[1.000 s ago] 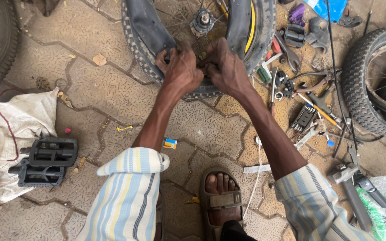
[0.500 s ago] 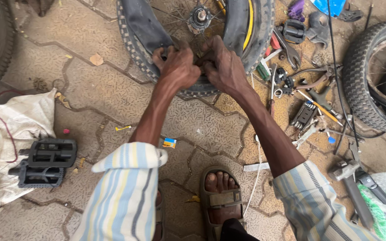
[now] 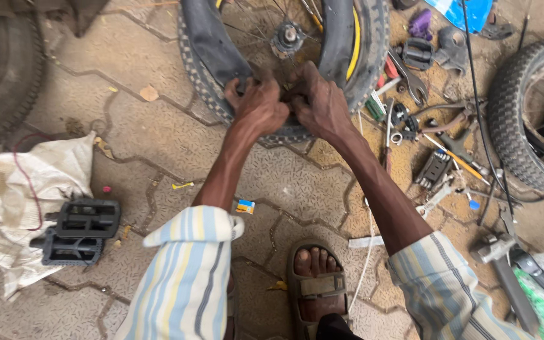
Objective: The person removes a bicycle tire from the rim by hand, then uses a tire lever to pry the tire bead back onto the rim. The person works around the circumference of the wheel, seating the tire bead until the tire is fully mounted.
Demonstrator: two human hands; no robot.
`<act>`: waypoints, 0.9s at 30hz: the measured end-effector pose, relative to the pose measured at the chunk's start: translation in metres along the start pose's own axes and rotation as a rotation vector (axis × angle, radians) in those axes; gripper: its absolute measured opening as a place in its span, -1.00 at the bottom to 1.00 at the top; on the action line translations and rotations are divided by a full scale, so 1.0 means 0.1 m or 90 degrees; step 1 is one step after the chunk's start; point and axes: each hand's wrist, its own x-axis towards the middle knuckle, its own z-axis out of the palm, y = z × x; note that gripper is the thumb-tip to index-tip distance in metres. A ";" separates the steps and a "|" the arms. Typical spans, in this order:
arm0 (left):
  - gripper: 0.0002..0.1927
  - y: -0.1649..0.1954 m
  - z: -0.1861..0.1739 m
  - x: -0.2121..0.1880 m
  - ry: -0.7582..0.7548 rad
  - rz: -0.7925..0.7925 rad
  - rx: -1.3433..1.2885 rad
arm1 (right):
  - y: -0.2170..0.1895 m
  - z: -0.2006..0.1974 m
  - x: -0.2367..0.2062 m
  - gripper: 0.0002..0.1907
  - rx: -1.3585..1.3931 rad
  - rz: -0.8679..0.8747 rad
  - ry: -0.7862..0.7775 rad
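Sandalled foot at the near edge of the paved ground. Two black pedals lie on a white sack at the left edge. Left hand and right hand sit side by side, fingers curled tight on the tyre at the near rim of the bike wheel, which lies at the far edge. Tools are scattered to the right, with a second wheel at the right edge.
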 end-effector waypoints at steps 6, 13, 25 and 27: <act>-0.41 -0.01 -0.08 -0.03 0.107 0.055 -0.018 | 0.05 0.03 -0.03 -0.76 0.065 -0.017 0.047; -0.81 0.09 -0.05 -0.01 0.144 0.019 0.121 | 0.03 0.08 -0.18 -0.79 0.152 -0.037 0.174; -0.78 0.17 -0.22 0.13 -0.131 -0.108 0.105 | -0.02 0.04 -0.16 -0.81 0.135 -0.019 0.188; -0.74 0.19 -0.18 0.08 -0.090 -0.096 0.095 | 0.00 0.05 -0.17 -0.82 0.134 0.004 0.184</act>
